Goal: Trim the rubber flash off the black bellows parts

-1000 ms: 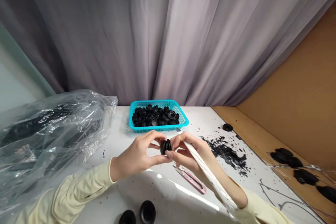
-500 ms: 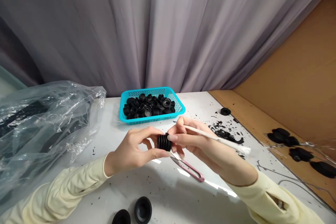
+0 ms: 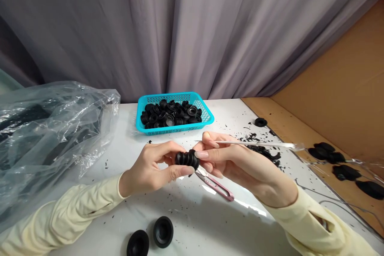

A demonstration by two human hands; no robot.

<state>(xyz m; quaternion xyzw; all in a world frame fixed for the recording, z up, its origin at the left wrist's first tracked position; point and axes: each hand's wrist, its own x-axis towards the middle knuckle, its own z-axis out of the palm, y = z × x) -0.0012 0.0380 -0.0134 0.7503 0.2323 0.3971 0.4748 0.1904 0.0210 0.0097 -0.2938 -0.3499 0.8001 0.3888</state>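
Observation:
A black ribbed rubber bellows [image 3: 186, 159] is held between my two hands above the table. My left hand [image 3: 156, 166] pinches its left end between thumb and fingers. My right hand [image 3: 222, 156] grips the right end with thumb and fingertips. Across the top of that same hand lies a thin white-handled tool [image 3: 258, 143], its narrow tip pointing left; its exact kind is unclear. Under the hands, pink thread snips [image 3: 217, 188] rest on the table, their blade tips partly hidden.
Behind the hands stands a blue basket [image 3: 175, 131] full of black rubber parts. Two black cups [image 3: 163, 232] lie near the front edge. Black scraps [image 3: 264, 154] and a black ring [image 3: 261, 122] are on the right. A clear plastic bag [image 3: 87, 128] covers the left side.
The bellows has been stretched and bent, its ribs now spread apart. The white-handled tool has swung to nearly level. The view has shifted slightly.

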